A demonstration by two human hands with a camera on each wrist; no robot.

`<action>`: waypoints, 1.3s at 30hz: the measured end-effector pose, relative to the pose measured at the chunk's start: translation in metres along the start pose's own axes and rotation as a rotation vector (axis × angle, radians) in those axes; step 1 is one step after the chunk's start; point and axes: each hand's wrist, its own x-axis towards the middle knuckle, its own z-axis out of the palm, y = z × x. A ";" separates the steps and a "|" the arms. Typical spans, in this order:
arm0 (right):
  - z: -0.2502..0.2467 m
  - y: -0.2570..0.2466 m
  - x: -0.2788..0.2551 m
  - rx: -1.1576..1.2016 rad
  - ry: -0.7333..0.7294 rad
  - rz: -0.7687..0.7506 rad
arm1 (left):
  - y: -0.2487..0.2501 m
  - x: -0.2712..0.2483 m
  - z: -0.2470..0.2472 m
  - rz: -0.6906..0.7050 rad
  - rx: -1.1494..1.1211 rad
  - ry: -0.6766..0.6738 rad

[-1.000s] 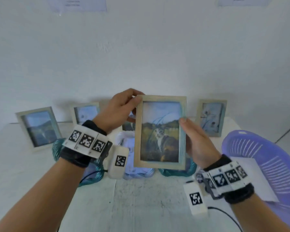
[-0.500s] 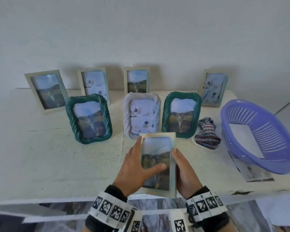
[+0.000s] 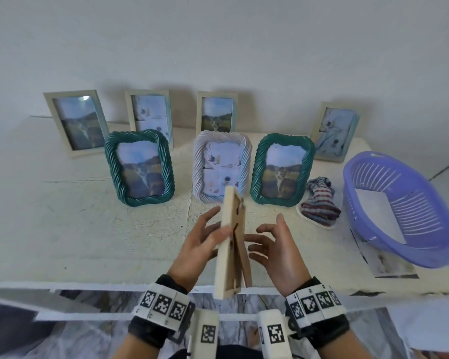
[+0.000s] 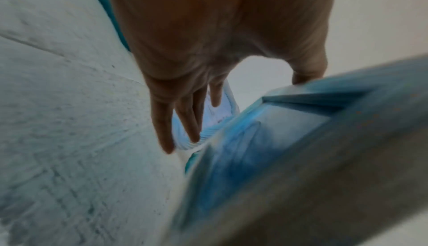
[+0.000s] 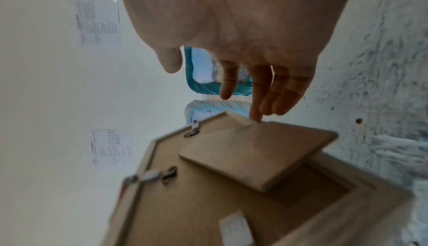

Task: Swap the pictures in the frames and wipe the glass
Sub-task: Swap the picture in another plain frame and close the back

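Note:
A pale wooden picture frame (image 3: pixel 230 244) hangs edge-on above the table's front edge, glass side to the left, brown back and fold-out stand (image 5: pixel 254 153) to the right. My left hand (image 3: pixel 205 237) holds it with the thumb over the edge and straight fingers spread on the glass side. On the other side my right hand (image 3: pixel 278 244) is open, its fingertips at the stand and back. The left wrist view shows the blurred glass face (image 4: pixel 289 149). A striped cloth (image 3: pixel 320 203) lies bunched at the right.
Two green rope frames (image 3: pixel 140 168) (image 3: pixel 281 169) and a white one (image 3: pixel 222 165) stand mid-table (image 3: pixel 88 229). Several wooden frames (image 3: pixel 75 120) line the wall behind. A purple basket (image 3: pixel 353 182) holding a sheet sits at the right, with a print (image 3: pixel 384 260) under it.
The frame came down from face height to the table's front edge and turned edge-on, back toward the right. My right hand let go of its side and opened.

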 end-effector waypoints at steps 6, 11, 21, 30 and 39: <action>-0.007 0.010 0.004 -0.309 0.079 -0.143 | -0.015 0.000 -0.029 0.066 -0.022 0.169; -0.013 0.026 0.002 -0.782 0.100 -0.368 | -0.036 0.006 -0.039 0.089 0.458 0.302; -0.019 0.052 0.007 -1.300 0.099 -0.648 | -0.053 0.006 -0.045 0.199 0.842 0.240; -0.010 0.042 0.013 -1.485 0.072 -0.552 | -0.065 0.015 -0.040 0.233 0.951 0.369; -0.009 0.036 0.014 -1.452 0.049 -0.447 | -0.063 0.021 -0.029 0.191 0.959 0.439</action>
